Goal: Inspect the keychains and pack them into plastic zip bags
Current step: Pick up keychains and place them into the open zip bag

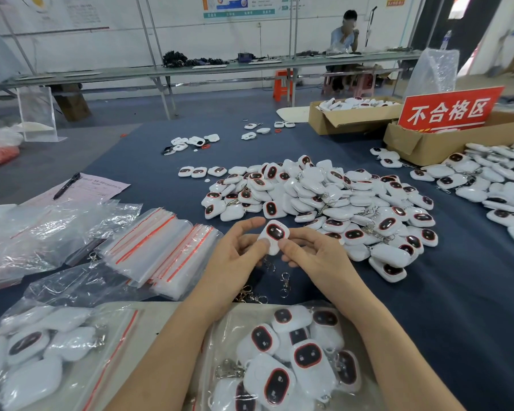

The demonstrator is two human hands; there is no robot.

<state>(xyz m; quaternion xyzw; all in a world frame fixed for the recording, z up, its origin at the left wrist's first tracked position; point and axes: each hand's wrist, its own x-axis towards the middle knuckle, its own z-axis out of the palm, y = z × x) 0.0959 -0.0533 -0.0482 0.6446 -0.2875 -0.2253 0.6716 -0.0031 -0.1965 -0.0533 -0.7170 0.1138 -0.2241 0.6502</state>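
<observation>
Keychain (274,236), white with a dark, red-rimmed oval window, sits tilted between both hands just above the bench (457,292), window facing up. The left hand (238,256) has its grip closed on the lower left edge, thumb on top. The right hand (318,256) pinches the lower right edge the same way. The fingers behind the case are hidden, so how they support it cannot be told. A bit of chain shows below the case between the palms. Whether the metal clasp (285,284) lying on the cloth just beneath belongs to it is unclear.

Just left of the hands lies a slumped stack of empty zip bags (161,247) with red seal strips. Beyond the hands spreads a large loose pile (324,197) of the same keychains, many face down, so their windows are not visible. Under the forearms, at the near edge, a filled bag (294,351) is partly covered by both arms and cut off by the frame. Another filled bag (42,351) lies to its left, also cut off.

Further right, a second heap (502,185) runs out of view. Behind it a cardboard box (428,140) carries a red sign (445,111) that hides its contents. Far left, a pen (67,185) rests on a pink sheet (95,185) whose print is too small to read.
</observation>
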